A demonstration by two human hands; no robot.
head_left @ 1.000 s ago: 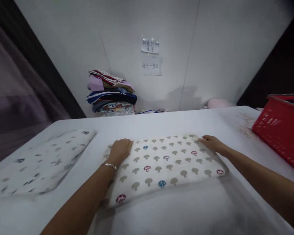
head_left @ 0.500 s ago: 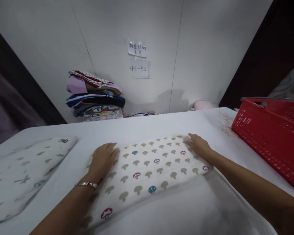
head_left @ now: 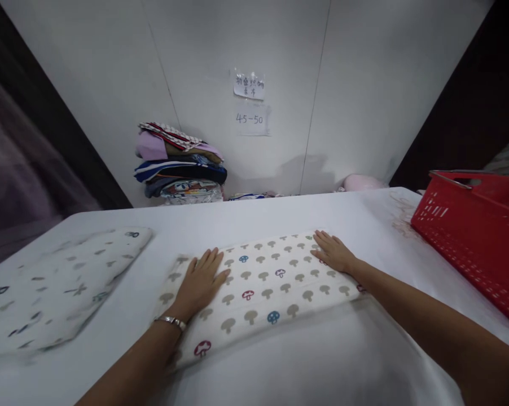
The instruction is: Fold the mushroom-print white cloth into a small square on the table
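Observation:
A folded white cloth [head_left: 257, 290] printed with grey, blue, red and purple mushrooms lies flat on the white table [head_left: 280, 217]. My left hand [head_left: 201, 282], with a metal bracelet at its wrist, rests palm down on the cloth's left part, fingers spread. On the upper right corner lies my right hand [head_left: 333, 252], flat with its fingers stretched out. Both palms touch the fabric and neither grips it. Further left on the table is a second folded white cloth [head_left: 68, 290] with small dark and green prints, apart from my hands.
A red perforated basket [head_left: 470, 242] with a metal handle stands at the right edge. Behind the table, a stack of folded fabrics [head_left: 180, 163] leans by the wall, with a pink item [head_left: 362, 182] further right. Two paper signs [head_left: 252, 119] hang on the wall.
My left hand has moved inward from the cloth's left edge and now lies flat. My right hand has shifted slightly inward from the right edge. The view has turned slightly left.

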